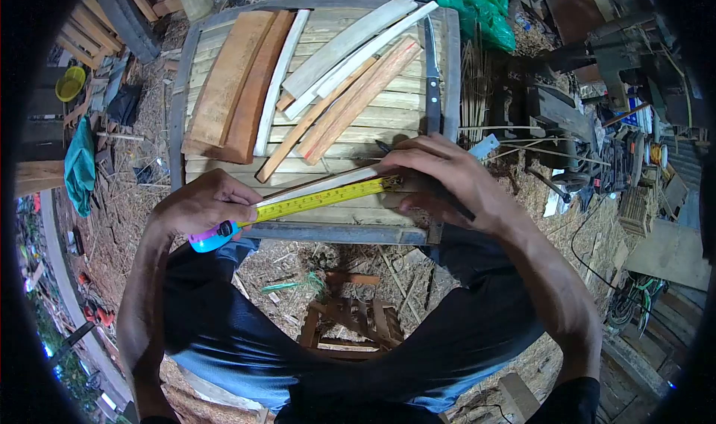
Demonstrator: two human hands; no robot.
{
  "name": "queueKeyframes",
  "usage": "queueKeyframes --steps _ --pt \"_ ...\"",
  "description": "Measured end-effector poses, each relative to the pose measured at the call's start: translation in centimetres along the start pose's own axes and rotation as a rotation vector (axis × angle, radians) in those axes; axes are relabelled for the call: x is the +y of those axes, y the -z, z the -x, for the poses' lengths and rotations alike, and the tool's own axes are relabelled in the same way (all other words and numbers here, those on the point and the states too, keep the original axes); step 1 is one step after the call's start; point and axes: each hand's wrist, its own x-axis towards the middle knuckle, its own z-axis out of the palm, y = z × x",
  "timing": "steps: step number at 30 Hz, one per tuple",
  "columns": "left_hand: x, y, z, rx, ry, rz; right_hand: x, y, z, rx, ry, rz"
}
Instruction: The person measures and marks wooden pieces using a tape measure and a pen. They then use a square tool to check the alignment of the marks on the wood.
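Note:
My left hand (212, 204) is closed around a blue and pink tape measure (212, 237) near the front left of the slatted table. Its yellow blade (321, 199) runs out to the right, alongside a narrow pale wood strip (321, 184) that my left fingers also touch. My right hand (447, 174) curls over the far end of blade and strip, hiding where they finish. A dark pen-like tip (382, 146) pokes out by its index finger. Beyond that hand, a pale flat piece with a hole (485, 146) sticks out to the right.
On the slatted table (358, 215) lie wide brown boards (231, 81), several thin wood strips (350, 99) and a black-handled knife (432, 88). A green plastic bag (481, 6) is at the back right. Below stands a small wooden stool (354, 323) among shavings.

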Motion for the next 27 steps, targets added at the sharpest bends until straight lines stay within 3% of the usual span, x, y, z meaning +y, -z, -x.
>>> queueKeyframes --steps 12,18,23,27 --pt "0.2 0.4 -0.2 -0.007 0.008 -0.051 0.3 -1.0 0.3 0.087 -0.104 -0.028" --pt "-0.4 0.4 -0.2 -0.030 0.014 -0.009 0.9 -1.1 0.1 0.093 -0.031 -0.027" --pt "-0.5 0.1 0.1 0.062 0.032 -0.043 0.4 -0.7 -0.1 0.053 -0.066 -0.051" --pt "1.7 -0.7 0.8 0.184 0.095 -0.249 0.5 -0.9 0.0 0.070 -0.053 -0.081"
